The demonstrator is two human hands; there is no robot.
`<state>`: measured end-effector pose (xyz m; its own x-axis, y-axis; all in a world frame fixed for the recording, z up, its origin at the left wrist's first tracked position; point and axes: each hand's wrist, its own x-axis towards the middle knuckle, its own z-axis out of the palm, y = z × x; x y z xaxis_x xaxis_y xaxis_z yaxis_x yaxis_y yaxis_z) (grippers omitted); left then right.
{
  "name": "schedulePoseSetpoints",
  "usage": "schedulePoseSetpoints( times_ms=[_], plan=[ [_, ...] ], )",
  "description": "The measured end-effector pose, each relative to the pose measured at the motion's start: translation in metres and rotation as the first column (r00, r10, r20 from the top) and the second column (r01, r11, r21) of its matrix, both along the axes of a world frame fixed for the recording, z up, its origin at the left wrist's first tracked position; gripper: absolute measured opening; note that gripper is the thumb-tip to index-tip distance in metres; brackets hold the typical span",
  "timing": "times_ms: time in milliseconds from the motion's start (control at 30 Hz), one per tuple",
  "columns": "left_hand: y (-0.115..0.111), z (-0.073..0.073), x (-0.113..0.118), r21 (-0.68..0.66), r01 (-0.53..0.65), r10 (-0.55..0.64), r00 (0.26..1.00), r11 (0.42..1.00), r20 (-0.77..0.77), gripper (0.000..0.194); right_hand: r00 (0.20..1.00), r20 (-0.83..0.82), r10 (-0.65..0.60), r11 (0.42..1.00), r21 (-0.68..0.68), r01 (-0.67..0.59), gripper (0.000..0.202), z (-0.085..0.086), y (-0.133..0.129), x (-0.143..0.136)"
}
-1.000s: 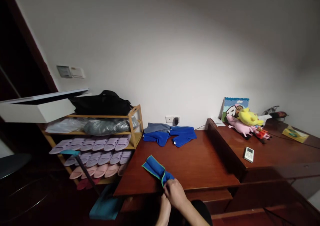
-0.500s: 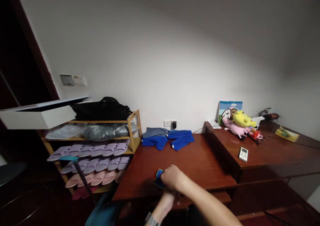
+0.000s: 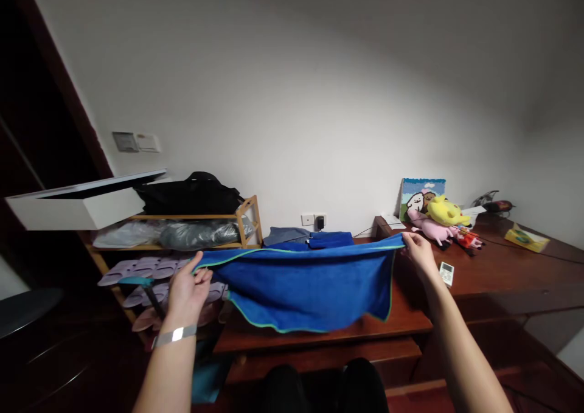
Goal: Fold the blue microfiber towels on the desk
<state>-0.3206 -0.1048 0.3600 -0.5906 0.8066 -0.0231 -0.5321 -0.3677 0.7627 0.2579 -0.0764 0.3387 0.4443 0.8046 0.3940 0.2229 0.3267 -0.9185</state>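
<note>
A blue towel [image 3: 310,288] with green edging hangs stretched out in the air above the wooden desk [image 3: 274,341]. My left hand [image 3: 189,282] pinches its upper left corner, and my right hand [image 3: 417,252] pinches the upper right corner. Between them the top edge runs nearly straight, while the lower edge hangs loose and wavy. Behind the towel, at the back of the desk, lie a folded blue cloth [image 3: 331,239] and a grey-blue cloth [image 3: 285,235], both partly hidden.
To the left, a wooden rack [image 3: 249,218] holds slippers [image 3: 118,272], plastic-wrapped items and a black bag [image 3: 191,194]. On the higher surface at right are plush toys [image 3: 444,212], a white remote [image 3: 446,274] and a yellow tissue pack [image 3: 527,238]. A charger [image 3: 320,222] is plugged into the wall.
My hands were close together low over the desk with the towel bunched up. Now they are raised and wide apart, and the towel is spread between them.
</note>
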Motion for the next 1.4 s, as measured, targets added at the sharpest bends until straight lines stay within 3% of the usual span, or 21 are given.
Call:
schedulePoseSetpoints(
  times_ms=[133,333,467,633,767,867,967,1067,1167,1233,1333,1400],
  plan=[
    [-0.002,0.01,0.005,-0.062,0.027,-0.025,0.999,0.998,0.031,0.03,0.939,-0.293,0.178,0.981,-0.016,-0.191,0.058,0.013,-0.019,0.005],
    [-0.03,0.007,0.016,-0.085,-0.015,0.011,0.999,0.996,-0.044,0.025,0.874,-0.461,0.151,0.987,0.026,-0.157,0.06,0.009,-0.065,0.015],
    [-0.061,-0.01,0.021,-0.043,0.0,-0.007,0.989,0.999,-0.149,0.022,0.857,-0.505,0.104,0.99,-0.032,-0.139,0.06,-0.014,-0.109,0.025],
    [-0.074,-0.051,0.018,-0.132,0.038,-0.068,0.971,0.99,-0.229,0.02,0.825,-0.565,0.011,0.982,-0.149,-0.116,0.058,-0.054,-0.139,0.046],
    [-0.039,-0.08,0.023,-0.206,0.126,-0.16,0.974,0.97,-0.16,0.02,0.859,-0.51,0.051,0.976,-0.156,-0.151,0.043,-0.069,-0.113,0.049],
    [0.006,-0.083,0.033,-0.279,0.173,-0.212,0.97,0.945,-0.118,0.016,0.848,-0.521,0.103,0.959,-0.172,-0.223,0.032,-0.061,-0.068,0.04],
    [0.049,-0.065,0.039,-0.267,0.189,-0.227,0.966,0.945,-0.121,0.015,0.793,-0.592,0.143,0.944,-0.16,-0.289,0.024,-0.039,-0.02,0.03],
    [0.08,-0.032,0.034,-0.181,0.195,-0.219,0.967,0.964,-0.127,0.012,0.782,-0.587,0.21,0.95,-0.066,-0.306,0.021,-0.01,0.017,0.03],
    [0.092,-0.004,0.021,-0.091,0.191,-0.202,0.971,0.977,-0.127,0.013,0.791,-0.555,0.258,0.953,0.01,-0.303,0.021,0.013,0.038,0.038],
    [0.089,0.003,0.012,-0.049,0.19,-0.195,0.972,0.981,-0.129,0.014,0.797,-0.538,0.273,0.953,0.041,-0.299,0.024,0.018,0.041,0.045],
    [0.074,-0.015,0.001,-0.019,0.212,-0.212,0.966,0.977,-0.147,0.019,0.813,-0.5,0.299,0.944,0.028,-0.329,0.033,-0.002,0.035,0.054],
    [0.062,-0.047,-0.006,-0.035,0.226,-0.228,0.957,0.974,-0.18,0.024,0.829,-0.469,0.304,0.933,-0.032,-0.36,0.042,-0.034,0.027,0.057]
  ],
)
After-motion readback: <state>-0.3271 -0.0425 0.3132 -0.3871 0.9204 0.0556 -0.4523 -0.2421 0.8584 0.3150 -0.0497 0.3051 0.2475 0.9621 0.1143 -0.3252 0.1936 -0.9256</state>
